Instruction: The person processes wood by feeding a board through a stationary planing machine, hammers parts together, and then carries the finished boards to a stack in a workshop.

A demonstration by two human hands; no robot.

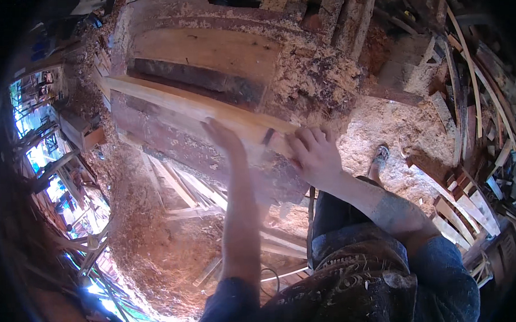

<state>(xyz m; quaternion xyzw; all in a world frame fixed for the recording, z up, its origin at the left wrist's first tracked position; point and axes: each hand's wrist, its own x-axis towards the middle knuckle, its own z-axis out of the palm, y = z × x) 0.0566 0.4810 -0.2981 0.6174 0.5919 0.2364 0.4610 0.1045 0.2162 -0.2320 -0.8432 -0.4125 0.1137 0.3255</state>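
A long pale wooden plank [172,101] lies diagonally across a worn, shaving-covered machine bed [144,120]. My left hand [227,140] is at the plank's near side, fingers fairly straight, with the fingertips against it. Further right, my right hand [316,154] grips the plank's end, fingers bent over it. A dark band crosses the wood just left of the right hand. Pale haze blurs the bed below the plank, between my forearms. Above the plank are a long dark recess [197,77] and a wide wooden board [201,46].
Heaped sawdust [312,72] covers the bed's right part. Loose offcuts [178,187] lie on the shaving-strewn floor beneath. Many long strips and scraps [461,209] are piled along the right. My foot [378,156] stands in shavings. A wooden box [78,131] sits at the left, near bright openings.
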